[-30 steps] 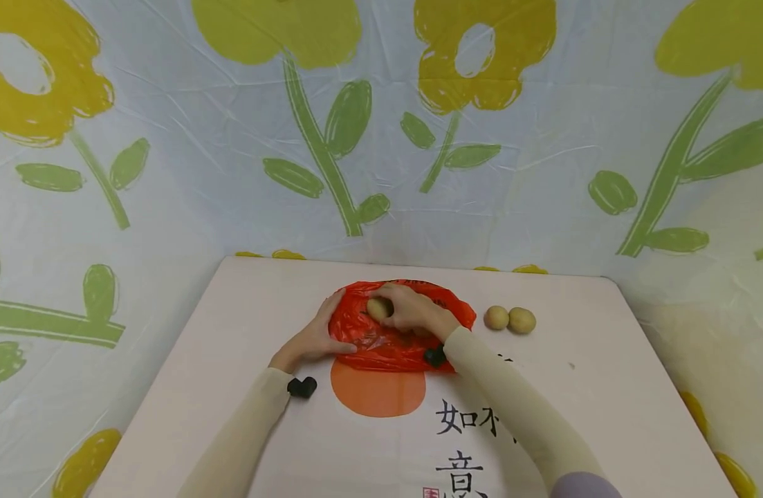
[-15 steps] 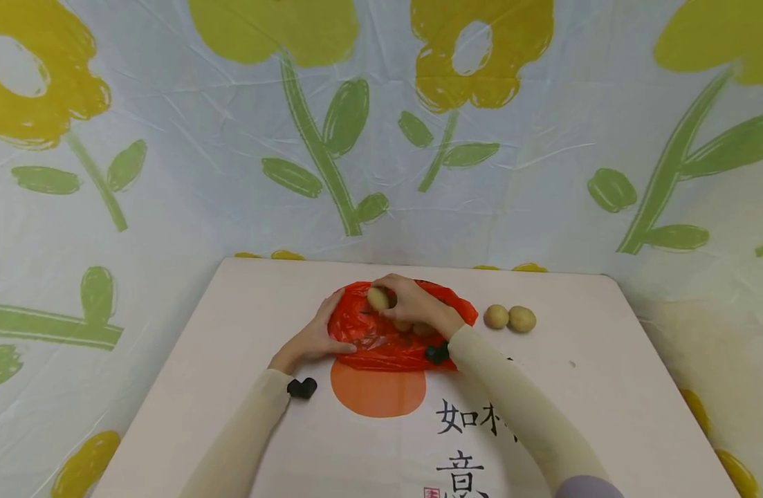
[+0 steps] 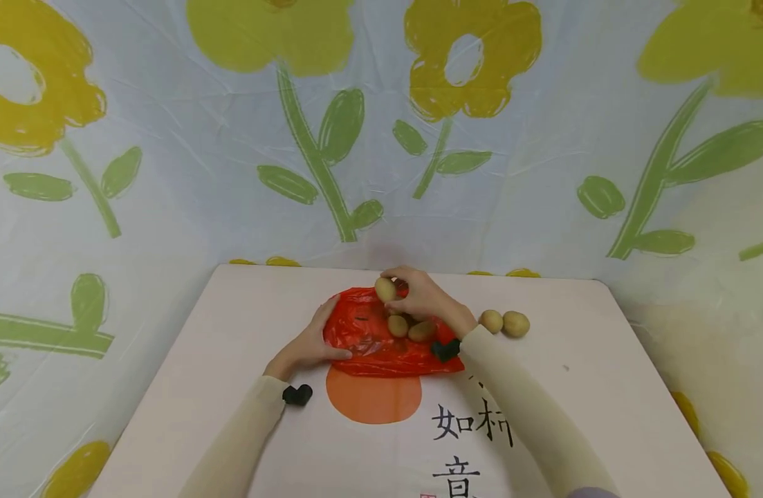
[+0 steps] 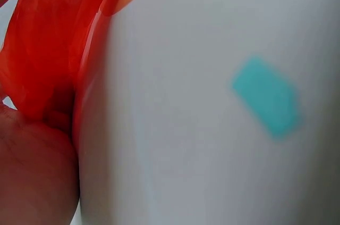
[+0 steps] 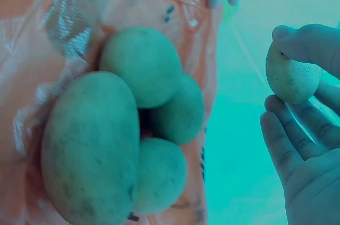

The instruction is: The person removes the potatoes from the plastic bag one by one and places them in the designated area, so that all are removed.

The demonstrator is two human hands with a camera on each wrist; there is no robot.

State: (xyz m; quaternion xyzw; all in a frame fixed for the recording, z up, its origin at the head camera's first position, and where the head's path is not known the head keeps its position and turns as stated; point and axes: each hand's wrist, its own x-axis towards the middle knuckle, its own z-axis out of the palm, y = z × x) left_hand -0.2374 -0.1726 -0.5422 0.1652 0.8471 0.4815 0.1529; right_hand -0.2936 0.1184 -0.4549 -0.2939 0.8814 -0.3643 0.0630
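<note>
Between the thumb and fingertips of my right hand (image 3: 421, 294) is a potato (image 3: 385, 289), raised past the far edge of a red plastic bag (image 3: 362, 339). The right wrist view shows this pinched potato (image 5: 292, 73) apart from the bag. A group of several potatoes (image 3: 421, 330) lies on the bag below that hand; a large oval potato (image 5: 90, 150) is nearest the right wrist camera. At the bag's left side rests my left hand (image 3: 309, 342), thumb and fingers spread along its edge. In the left wrist view the red plastic bulges beside the palm (image 4: 37, 172).
Two more potatoes (image 3: 516, 324) lie side by side on the pale table (image 3: 580, 415), right of the bag. Printed on the table covering are an orange circle (image 3: 373, 398) and black characters. A flower-patterned cloth (image 3: 381, 173) hangs behind and at the sides.
My right hand has lifted the potato up and away from the middle of the bag, so more potatoes under it show. The left hand has kept its place at the bag's side.
</note>
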